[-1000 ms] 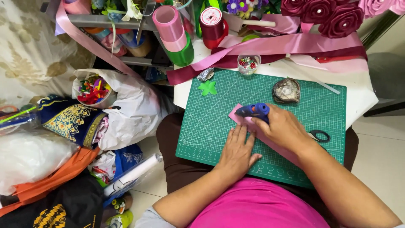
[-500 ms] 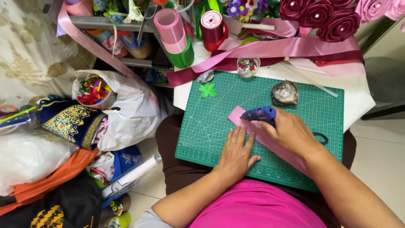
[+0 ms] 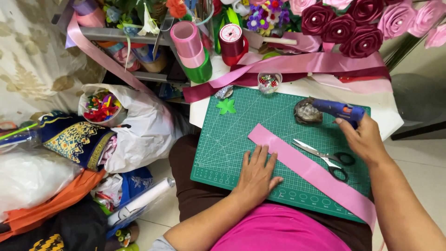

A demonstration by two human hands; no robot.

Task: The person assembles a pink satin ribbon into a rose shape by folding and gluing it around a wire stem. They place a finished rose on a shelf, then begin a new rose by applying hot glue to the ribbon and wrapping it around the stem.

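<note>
The right hand (image 3: 367, 137) has lifted the blue glue gun (image 3: 338, 109) off the pink ribbon (image 3: 310, 172), gripping it tight; the left hand (image 3: 255, 176) lies open, pressing beside the ribbon.

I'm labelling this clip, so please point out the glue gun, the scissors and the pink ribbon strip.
Glue gun (image 3: 338, 109), head view, on its blue barrel.
Scissors (image 3: 320, 155), head view, at the blades' pivot.
Pink ribbon strip (image 3: 297, 160), head view, mid-strip.

Bright pink top; dark brown trousers; both forearms bare, no sleeves.
</note>
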